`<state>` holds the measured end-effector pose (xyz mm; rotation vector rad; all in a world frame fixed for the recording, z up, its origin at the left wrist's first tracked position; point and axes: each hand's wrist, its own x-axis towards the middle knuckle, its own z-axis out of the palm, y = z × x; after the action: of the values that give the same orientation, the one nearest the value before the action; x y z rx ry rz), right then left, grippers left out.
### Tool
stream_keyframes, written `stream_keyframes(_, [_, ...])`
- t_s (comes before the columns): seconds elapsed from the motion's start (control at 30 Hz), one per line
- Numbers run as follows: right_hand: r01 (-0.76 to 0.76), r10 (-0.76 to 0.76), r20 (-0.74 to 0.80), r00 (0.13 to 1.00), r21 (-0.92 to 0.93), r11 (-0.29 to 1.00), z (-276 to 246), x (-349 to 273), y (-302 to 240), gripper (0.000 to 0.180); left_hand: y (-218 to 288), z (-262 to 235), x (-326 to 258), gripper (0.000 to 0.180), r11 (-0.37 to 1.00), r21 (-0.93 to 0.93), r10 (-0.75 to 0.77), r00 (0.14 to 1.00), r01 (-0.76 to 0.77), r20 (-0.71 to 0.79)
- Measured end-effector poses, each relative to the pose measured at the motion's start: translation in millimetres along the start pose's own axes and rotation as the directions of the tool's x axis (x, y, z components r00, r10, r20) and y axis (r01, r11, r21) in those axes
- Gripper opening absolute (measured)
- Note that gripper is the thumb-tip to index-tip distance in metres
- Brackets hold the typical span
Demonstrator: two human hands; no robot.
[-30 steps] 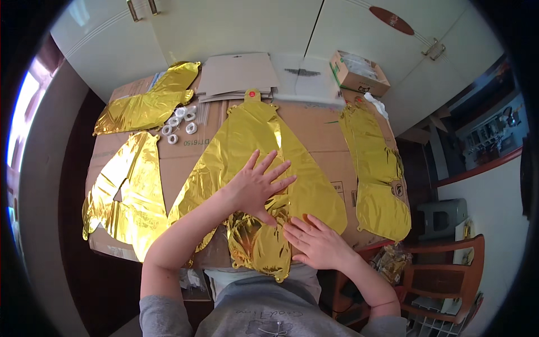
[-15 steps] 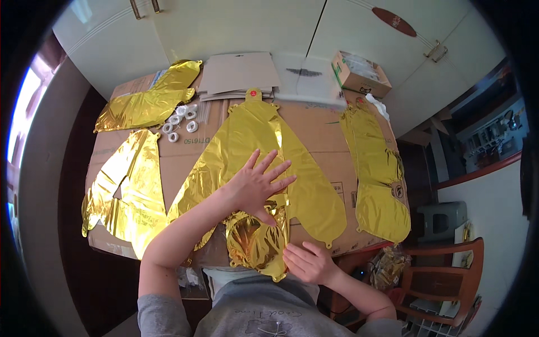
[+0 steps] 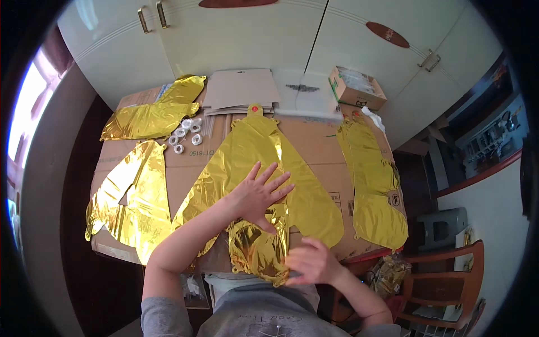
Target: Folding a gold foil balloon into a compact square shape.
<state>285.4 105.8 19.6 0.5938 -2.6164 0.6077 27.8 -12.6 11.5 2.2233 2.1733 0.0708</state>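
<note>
By the central gold foil's [image 3: 300, 194] edge, the right hand [image 3: 311, 262] has room rightward.

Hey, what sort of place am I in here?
Probably a room at home doubling as a workspace: glossy cream cabinet doors along the far side, a reddish-brown wooden chair at right, and shiny gold foil shapes spread on brown cardboard.

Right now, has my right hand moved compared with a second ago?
Yes. Judged against the cardboard on the table, your right hand has moved toward your body and slightly left.
</note>
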Motion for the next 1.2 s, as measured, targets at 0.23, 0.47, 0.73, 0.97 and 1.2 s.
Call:
stream_keyframes(0.23, [-0.224, 0.219, -0.045, 0.975, -0.206, 0.953, 1, 54, 69, 0.036, 1, -4, 0, 0.125, 0.999, 0.030, -0.016, 0.999, 0.014, 0.039])
stream_keyframes(0.47, [-0.178, 0.196, 0.051, 0.979, -0.244, 0.953, 13, 50, 85, 0.038, -1, -2, -2, 0.126, 1.000, 0.019, -0.010, 1.000, 0.010, 0.019])
stream_keyframes(0.73, [-0.171, 0.200, 0.102, 0.975, -0.235, 0.957, 10, 51, 84, 0.038, 0, 0, -7, 0.127, 1.000, -0.006, -0.008, 0.999, 0.008, -0.050])
stream_keyframes(0.97, [-0.269, 0.279, 0.036, 0.960, -0.172, 0.948, 15, 57, 87, 0.043, 3, -3, -5, 0.133, 0.998, -0.051, -0.031, 0.993, 0.026, -0.111])
stream_keyframes(1.2, [-0.196, 0.218, 0.094, 0.971, -0.206, 0.959, 24, 56, 96, 0.042, 3, 0, -6, 0.135, 0.996, -0.078, -0.054, 0.992, 0.046, -0.116])
